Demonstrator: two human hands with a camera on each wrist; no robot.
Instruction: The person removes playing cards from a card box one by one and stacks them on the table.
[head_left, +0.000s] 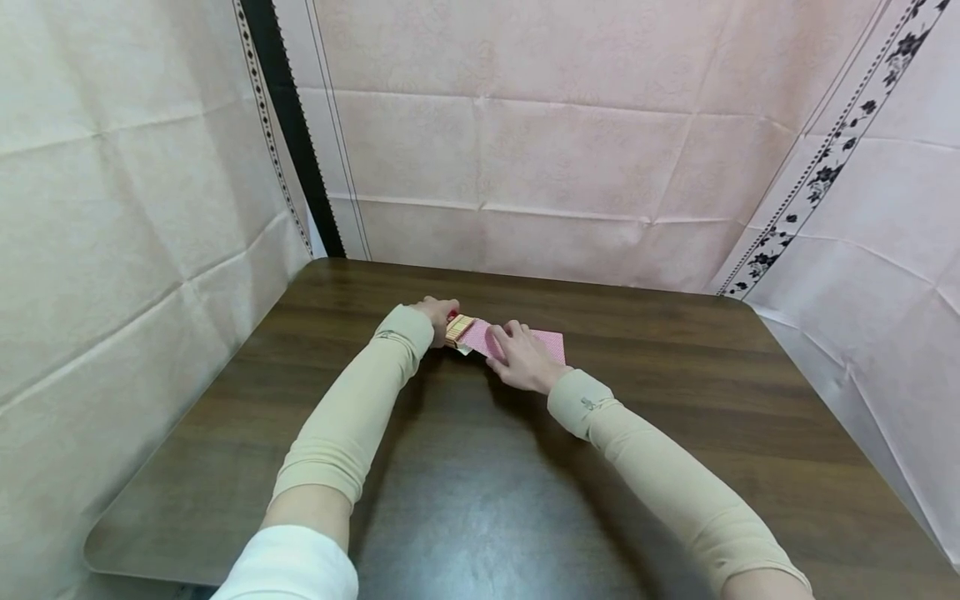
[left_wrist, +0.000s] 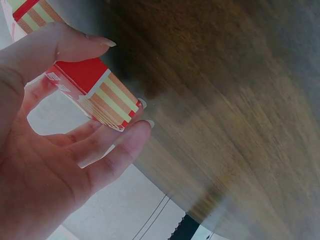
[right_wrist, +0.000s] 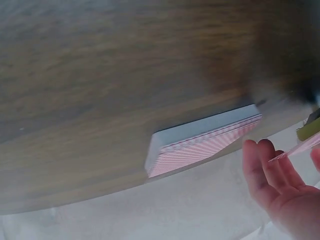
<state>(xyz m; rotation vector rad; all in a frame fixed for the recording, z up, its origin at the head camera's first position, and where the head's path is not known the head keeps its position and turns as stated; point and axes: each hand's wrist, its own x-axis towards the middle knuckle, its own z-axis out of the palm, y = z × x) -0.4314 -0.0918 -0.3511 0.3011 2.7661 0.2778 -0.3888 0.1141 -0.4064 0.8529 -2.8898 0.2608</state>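
At far left hangs a cream patterned cloth (head_left: 120, 208), with a black scalloped strip (head_left: 296, 125) beside it. The left hand (head_left: 435, 317) grips a small red, yellow and brown striped card box (left_wrist: 112, 97) with thumb and fingers over the far part of the dark brown wood-grain worktop (head_left: 450, 467). Just right of the box, a thin pink-patterned card piece (head_left: 474, 335) reaches toward its end, pinched between the thumb and fingers of the right hand (head_left: 522, 358). Beside that hand, a thick stack of pink-patterned cards (right_wrist: 205, 142) lies on the worktop. At far right, a white cloth band with black flowers (head_left: 828, 167) slants down.
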